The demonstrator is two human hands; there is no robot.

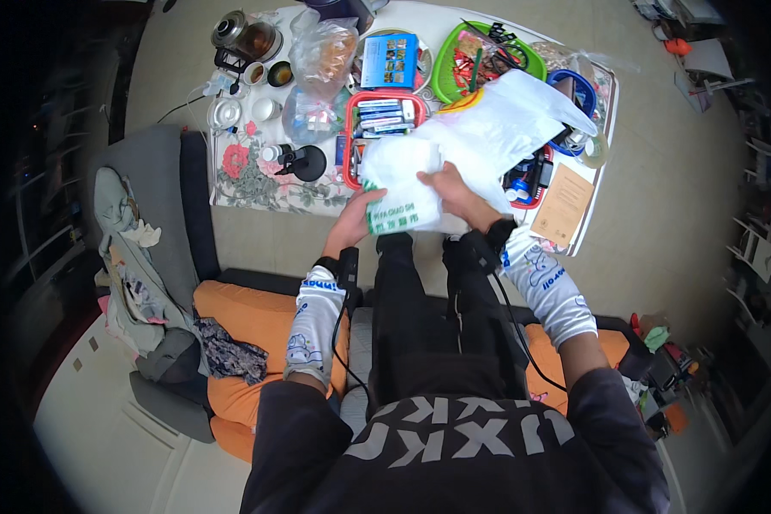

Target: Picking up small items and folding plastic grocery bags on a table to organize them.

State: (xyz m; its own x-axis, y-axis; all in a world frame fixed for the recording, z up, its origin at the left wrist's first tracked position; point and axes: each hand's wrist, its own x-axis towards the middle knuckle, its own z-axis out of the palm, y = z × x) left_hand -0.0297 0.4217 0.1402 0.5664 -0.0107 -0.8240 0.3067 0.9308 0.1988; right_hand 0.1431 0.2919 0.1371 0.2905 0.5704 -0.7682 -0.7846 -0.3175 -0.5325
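A folded white plastic bag (401,170) with green printed writing is held over the near edge of the table. My left hand (353,215) grips its lower left edge, thumb on top and fingers underneath. At its right side, my right hand (453,189) pinches the plastic near a fold. More white plastic (507,122), with a red and yellow print, spreads to the right over the containers; I cannot tell whether it is a separate bag. Beneath the plastic, a red basket (349,122) holding several white-and-blue packages is partly covered.
The floral-covered table (283,196) also bears a glass teapot (260,40), a black round-based stand (308,164), a green basket (446,70), a blue basket (590,96), a blue box (376,61) and a brown booklet (562,202). Behind me stands a sofa with orange cushions (250,315).
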